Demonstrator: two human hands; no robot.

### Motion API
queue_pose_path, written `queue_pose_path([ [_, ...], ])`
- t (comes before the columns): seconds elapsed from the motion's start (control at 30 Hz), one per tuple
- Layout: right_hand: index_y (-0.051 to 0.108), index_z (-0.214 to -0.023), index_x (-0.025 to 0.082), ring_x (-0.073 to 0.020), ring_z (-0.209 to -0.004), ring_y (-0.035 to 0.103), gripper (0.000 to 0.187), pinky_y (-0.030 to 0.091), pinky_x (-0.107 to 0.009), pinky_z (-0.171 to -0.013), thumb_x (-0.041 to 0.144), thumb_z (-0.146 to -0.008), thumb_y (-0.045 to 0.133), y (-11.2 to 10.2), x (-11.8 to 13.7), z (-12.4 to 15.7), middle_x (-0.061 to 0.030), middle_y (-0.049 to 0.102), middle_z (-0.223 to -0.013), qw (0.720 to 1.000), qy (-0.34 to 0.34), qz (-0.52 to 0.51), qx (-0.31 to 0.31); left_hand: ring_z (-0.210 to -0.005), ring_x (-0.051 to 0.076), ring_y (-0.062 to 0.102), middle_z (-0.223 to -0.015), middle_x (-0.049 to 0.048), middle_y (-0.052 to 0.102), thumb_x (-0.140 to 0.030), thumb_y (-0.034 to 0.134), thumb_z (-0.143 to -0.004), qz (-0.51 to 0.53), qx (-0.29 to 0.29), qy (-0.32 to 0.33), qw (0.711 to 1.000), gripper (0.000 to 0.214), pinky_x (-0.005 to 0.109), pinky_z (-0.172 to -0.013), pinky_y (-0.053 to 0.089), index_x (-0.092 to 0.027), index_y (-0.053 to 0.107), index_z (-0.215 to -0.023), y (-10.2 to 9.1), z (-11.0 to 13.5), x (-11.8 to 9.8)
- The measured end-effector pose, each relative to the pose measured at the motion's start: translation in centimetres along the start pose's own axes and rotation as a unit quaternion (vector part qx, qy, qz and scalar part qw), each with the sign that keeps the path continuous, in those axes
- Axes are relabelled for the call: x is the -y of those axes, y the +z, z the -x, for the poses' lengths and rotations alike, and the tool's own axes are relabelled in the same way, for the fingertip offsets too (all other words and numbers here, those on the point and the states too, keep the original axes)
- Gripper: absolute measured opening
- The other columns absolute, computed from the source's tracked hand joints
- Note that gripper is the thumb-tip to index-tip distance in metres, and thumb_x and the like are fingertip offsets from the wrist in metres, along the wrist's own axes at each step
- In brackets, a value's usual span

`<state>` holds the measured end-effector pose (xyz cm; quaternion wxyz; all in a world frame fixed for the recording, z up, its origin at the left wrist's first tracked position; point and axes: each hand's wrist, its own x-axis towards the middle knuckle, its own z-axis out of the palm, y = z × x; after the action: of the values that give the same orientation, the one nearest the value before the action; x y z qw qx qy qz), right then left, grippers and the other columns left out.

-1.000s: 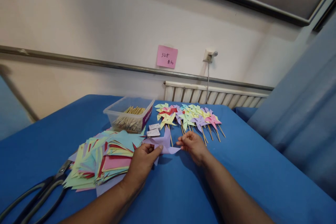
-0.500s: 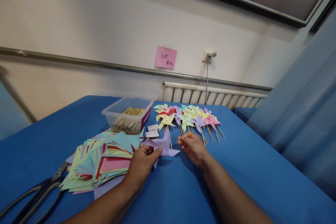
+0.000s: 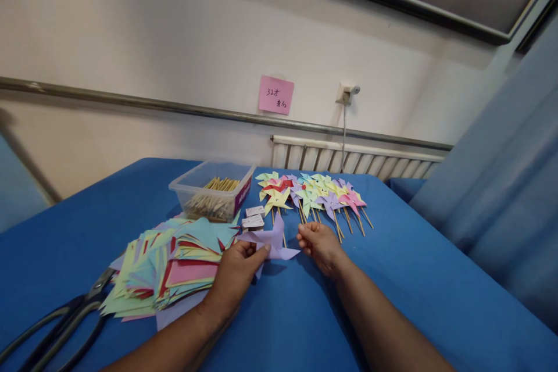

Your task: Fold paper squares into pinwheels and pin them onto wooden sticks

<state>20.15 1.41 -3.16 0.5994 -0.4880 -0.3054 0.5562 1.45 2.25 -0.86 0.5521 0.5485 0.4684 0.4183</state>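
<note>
Between thumb and fingers, my left hand (image 3: pixel 241 267) grips a purple paper pinwheel (image 3: pixel 275 244) with its blades folded in to the middle; no stick shows on it. Just right of it, my right hand (image 3: pixel 320 244) is closed in a pinch, apart from the paper. Whatever those fingertips hold, if anything, is too small to make out. Behind the purple pinwheel lie two small boxes (image 3: pixel 253 221). Under and beside my left forearm spreads a pile of cut coloured paper sheets (image 3: pixel 174 267).
A clear plastic tub (image 3: pixel 209 192) of short wooden sticks stands at the back. Finished pinwheels (image 3: pixel 320 195) on sticks lie right of it. Large black-handled scissors (image 3: pixel 82 308) rest at the left on the blue-covered table (image 3: pixel 392 296). A radiator (image 3: pixel 314 156) runs along the wall.
Almost nothing differs. My right hand has shifted very slightly to the right, while my left hand keeps the purple pinwheel in the same spot.
</note>
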Motion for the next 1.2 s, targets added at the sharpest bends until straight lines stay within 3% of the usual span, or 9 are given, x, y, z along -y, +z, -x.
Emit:
queue_pose_path([
  [0.17,0.052,-0.057,0.015,-0.0038,-0.033,0.04,0.04,0.022,-0.016,-0.033,0.047,-0.061,0.075,0.0,0.0,0.0,0.0053,0.051,-0.041,1.0,-0.011,0.02,-0.009,-0.053,0.015,0.057,-0.06,0.0008,0.066,-0.045,0.07,-0.059,-0.001,-0.004,-0.005,1.0,0.032,0.023,-0.05,0.041,-0.015,0.065,-0.069,0.1,0.0,-0.1],
  [0.37,0.057,-0.074,0.015,-0.0104,-0.051,0.06,0.038,0.041,-0.018,-0.044,0.038,-0.054,0.081,0.2,0.4,0.5,-0.0021,0.066,-0.065,1.0,-0.005,-0.002,0.02,-0.052,0.014,0.056,-0.059,0.0001,0.064,-0.046,0.069,-0.058,-0.013,-0.006,0.002,1.0,0.033,0.023,-0.049,0.04,-0.015,0.065,-0.067,0.0,0.0,0.0],
  [0.5,0.057,-0.077,0.015,-0.0136,-0.056,0.064,0.038,0.043,-0.02,-0.047,0.034,-0.055,0.081,0.1,0.7,0.6,-0.005,0.069,-0.068,0.999,-0.006,-0.003,0.034,-0.052,0.014,0.055,-0.06,0.0,0.064,-0.045,0.069,-0.059,-0.016,-0.008,0.001,1.0,0.031,0.023,-0.048,0.04,-0.015,0.065,-0.068,0.1,0.1,-0.1],
  [0.73,0.059,-0.073,0.015,-0.011,-0.055,0.061,0.033,0.039,-0.018,-0.047,0.035,-0.056,0.079,0.2,1.7,1.2,-0.0028,0.068,-0.066,0.997,-0.051,0.043,0.029,-0.048,0.013,0.051,-0.054,-0.0007,0.061,-0.046,0.068,-0.06,-0.042,-0.022,0.01,0.999,0.031,0.022,-0.046,0.037,-0.015,0.062,-0.064,-0.1,0.0,0.2],
  [0.93,0.061,-0.065,0.018,-0.0116,-0.052,0.057,0.017,0.04,-0.022,-0.051,0.027,-0.061,0.074,1.7,1.7,2.2,0.0026,0.061,-0.054,0.987,-0.106,0.112,0.04,-0.047,0.012,0.048,-0.053,-0.0022,0.057,-0.044,0.067,-0.061,-0.064,-0.035,0.02,0.997,0.029,0.021,-0.045,0.034,-0.016,0.06,-0.061,-0.1,-0.2,0.7],
  [1.2,0.064,-0.071,0.021,-0.0131,-0.058,0.057,0.004,0.043,-0.024,-0.058,0.019,-0.069,0.065,3.4,0.4,4.0,0.002,0.063,-0.062,0.967,-0.141,0.182,0.105,-0.046,0.011,0.043,-0.047,-0.0055,0.049,-0.038,0.066,-0.06,-0.103,-0.054,0.047,0.992,0.023,0.021,-0.045,0.032,-0.018,0.056,-0.056,0.3,0.5,-0.2],
])
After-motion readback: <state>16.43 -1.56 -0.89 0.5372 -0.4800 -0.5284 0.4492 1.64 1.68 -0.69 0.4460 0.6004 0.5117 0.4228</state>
